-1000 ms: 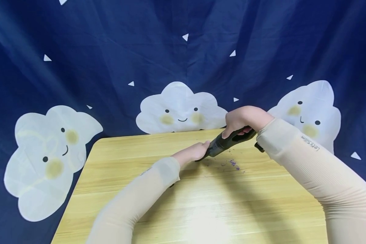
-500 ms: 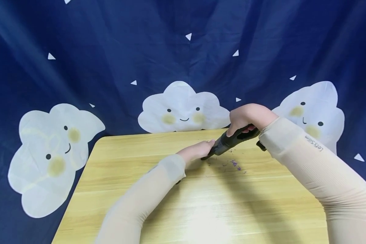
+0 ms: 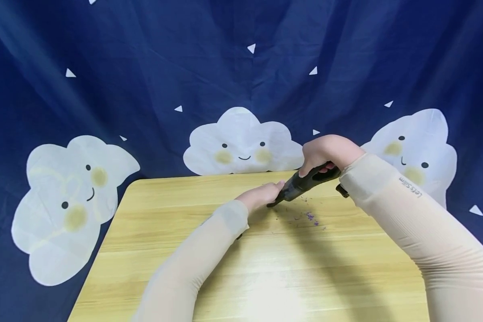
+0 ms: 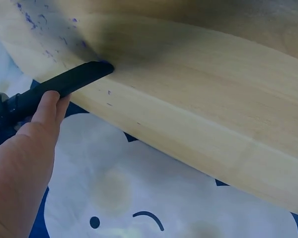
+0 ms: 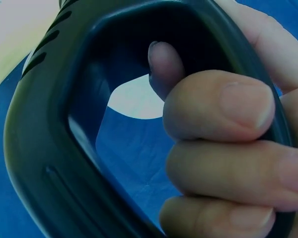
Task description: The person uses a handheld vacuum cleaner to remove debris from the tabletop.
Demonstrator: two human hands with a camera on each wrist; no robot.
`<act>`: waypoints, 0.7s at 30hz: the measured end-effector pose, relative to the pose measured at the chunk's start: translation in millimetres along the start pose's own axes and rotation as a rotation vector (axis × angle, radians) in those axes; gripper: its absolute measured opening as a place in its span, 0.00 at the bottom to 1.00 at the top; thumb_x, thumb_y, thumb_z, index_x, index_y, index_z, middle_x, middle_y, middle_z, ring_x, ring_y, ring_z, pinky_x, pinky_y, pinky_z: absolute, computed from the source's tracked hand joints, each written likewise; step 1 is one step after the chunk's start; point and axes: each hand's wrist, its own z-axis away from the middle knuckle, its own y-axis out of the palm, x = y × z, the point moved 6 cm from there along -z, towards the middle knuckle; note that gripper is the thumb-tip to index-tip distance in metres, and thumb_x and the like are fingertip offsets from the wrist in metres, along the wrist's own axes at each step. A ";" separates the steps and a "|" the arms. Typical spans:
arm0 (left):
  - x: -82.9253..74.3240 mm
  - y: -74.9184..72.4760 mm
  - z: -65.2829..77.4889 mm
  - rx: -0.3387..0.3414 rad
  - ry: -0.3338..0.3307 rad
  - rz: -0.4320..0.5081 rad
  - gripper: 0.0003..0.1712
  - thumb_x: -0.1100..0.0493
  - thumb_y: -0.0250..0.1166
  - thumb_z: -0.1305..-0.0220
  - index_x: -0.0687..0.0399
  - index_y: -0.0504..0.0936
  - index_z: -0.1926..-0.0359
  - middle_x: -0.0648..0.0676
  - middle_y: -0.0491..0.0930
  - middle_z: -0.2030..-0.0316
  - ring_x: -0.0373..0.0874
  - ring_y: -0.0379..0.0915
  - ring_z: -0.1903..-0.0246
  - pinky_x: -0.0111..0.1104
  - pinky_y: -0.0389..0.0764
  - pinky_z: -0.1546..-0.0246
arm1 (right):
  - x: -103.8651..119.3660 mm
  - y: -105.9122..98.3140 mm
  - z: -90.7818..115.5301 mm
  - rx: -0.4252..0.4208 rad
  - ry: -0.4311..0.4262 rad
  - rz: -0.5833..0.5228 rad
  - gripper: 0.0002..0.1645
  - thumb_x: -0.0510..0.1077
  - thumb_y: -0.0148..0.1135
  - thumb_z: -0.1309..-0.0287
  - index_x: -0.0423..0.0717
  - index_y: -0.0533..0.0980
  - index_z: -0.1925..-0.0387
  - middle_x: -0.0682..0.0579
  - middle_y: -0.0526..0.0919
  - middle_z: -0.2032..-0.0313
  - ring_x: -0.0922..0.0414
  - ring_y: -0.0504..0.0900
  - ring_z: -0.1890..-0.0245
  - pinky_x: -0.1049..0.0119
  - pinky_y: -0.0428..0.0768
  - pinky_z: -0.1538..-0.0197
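A black handheld vacuum cleaner (image 3: 295, 188) slants down to the left over the wooden table (image 3: 153, 232). My right hand (image 3: 328, 150) grips its loop handle (image 5: 39, 144), with several fingers curled through the opening in the right wrist view. Near the nozzle (image 4: 72, 82), my left hand (image 3: 263, 195) holds the narrow tube with its fingertips; part of its grip is hidden. The nozzle tip is at the tabletop, though exact contact is hard to tell. Purple crumbs (image 3: 311, 217) lie to the right of the tip, and a few specks lie around it.
Behind the table's far edge hangs a dark blue curtain (image 3: 209, 58) with white smiling clouds (image 3: 241, 134) and small white triangles. Both forearms wear pale sleeves (image 3: 201, 255). A dark shadow crosses the table to the right.
The nozzle and left hand have shifted slightly right and toward the far edge. The view has turned a little. Both hands keep their hold on the vacuum cleaner.
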 end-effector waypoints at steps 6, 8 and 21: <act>-0.8 -2.6 -1.1 0.005 0.013 0.022 0.38 0.33 0.29 0.22 0.58 0.68 0.71 0.46 0.59 0.86 0.42 0.53 0.84 0.44 0.71 0.47 | 4.6 -3.4 -1.0 -0.010 0.013 -0.001 0.19 0.54 0.64 0.37 0.45 0.75 0.77 0.55 0.70 0.84 0.61 0.65 0.85 0.69 0.66 0.80; -1.4 -3.0 -1.2 0.015 0.026 0.029 0.38 0.33 0.29 0.22 0.58 0.67 0.72 0.46 0.58 0.87 0.43 0.52 0.84 0.44 0.70 0.46 | 6.5 -4.0 -1.3 -0.011 0.017 0.001 0.19 0.53 0.64 0.37 0.44 0.76 0.76 0.56 0.69 0.85 0.61 0.65 0.85 0.70 0.66 0.80; -9.1 4.5 -1.1 0.014 0.016 0.028 0.46 0.29 0.28 0.24 0.57 0.66 0.27 0.55 0.63 0.27 0.52 0.55 0.27 0.49 0.54 0.27 | -8.5 -0.6 3.6 0.011 0.063 -0.044 0.20 0.56 0.62 0.38 0.47 0.75 0.77 0.55 0.70 0.82 0.60 0.67 0.82 0.69 0.66 0.79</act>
